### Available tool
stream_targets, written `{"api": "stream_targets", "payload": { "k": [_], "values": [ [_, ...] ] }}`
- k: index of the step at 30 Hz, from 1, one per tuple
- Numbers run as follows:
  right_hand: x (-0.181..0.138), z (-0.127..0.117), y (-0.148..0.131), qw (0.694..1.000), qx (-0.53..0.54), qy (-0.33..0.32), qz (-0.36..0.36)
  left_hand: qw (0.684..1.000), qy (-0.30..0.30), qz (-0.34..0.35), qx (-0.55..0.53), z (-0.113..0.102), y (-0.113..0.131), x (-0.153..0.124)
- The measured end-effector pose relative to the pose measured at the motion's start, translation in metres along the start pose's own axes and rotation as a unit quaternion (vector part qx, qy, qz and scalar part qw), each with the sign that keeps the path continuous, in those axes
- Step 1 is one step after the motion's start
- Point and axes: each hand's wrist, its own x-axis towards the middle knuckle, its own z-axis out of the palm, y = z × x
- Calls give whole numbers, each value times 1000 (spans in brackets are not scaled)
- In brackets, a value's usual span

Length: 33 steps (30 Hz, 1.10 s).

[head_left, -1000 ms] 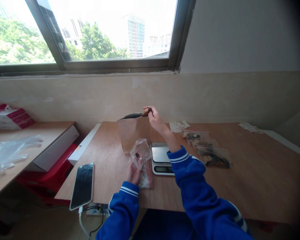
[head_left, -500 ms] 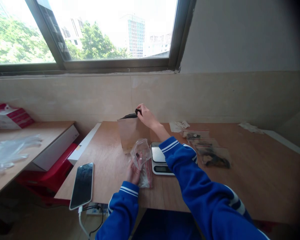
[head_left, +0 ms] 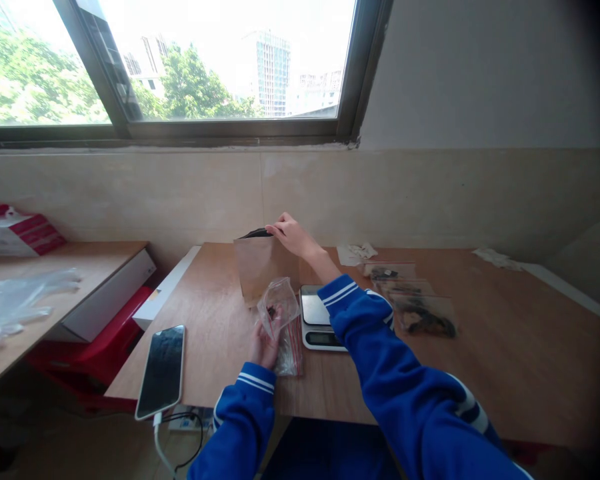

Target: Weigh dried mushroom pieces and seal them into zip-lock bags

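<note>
My right hand lies along the top edge of an upright kraft paper bag, whose dark lining shows at the opening. My left hand holds up a clear zip bag with a small dark item inside. Under that hand lies a second zip bag with red stripes. A white digital kitchen scale stands just right of the hands, partly hidden by my right sleeve.
On the wooden table, several filled zip bags lie to the right, with paper scraps behind them. A smartphone with a white cable lies at the left. A side table holds crumpled clear plastic.
My right hand has come down from above the paper bag and moved left along its top edge, and the visible opening looks narrower. My right sleeve now covers more of the scale.
</note>
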Motion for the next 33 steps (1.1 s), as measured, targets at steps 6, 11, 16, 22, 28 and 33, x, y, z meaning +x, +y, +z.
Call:
{"api": "stream_targets", "payload": {
  "k": [6, 11, 16, 22, 28, 33],
  "values": [
    [18, 12, -5, 990, 61, 124, -10, 1000, -10, 1, -6, -4, 1, 2],
    [30, 25, -5, 984, 83, 157, -24, 1000, -14, 5, -22, -4, 2, 1],
    [22, 34, 1, 994, 27, 99, -27, 1000, -15, 4, -16, -1, 3, 0],
    [-1, 19, -13, 991, 8, 131, 9, 1000, -8, 16, 26, -2, 3, 1],
    [-75, -7, -47, 956, 287, 62, -2, 998, -11, 16, 55, -4, 1, 3],
    [-143, 17, -50, 961, 268, 6, 67, 998, -10, 11, 67, -3, -1, 2]
  ]
}}
